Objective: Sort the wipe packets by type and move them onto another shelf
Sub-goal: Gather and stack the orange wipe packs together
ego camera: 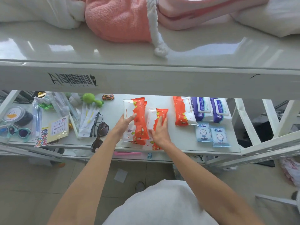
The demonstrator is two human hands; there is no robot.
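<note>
On the lower white shelf lie wipe packets of three kinds. My left hand grips the left side of a stack of orange-and-white packets. My right hand rests flat, fingers apart, on a second orange-and-white packet beside that stack. A third orange-and-white packet lies apart to the right. Two purple-and-white packs sit further right. In front of them are two small light-blue packets.
The shelf's left part holds glasses, sunglasses, a green toy, a toy car, cards and stickers. The upper shelf carries pink and white towels. A barcode label marks its front edge.
</note>
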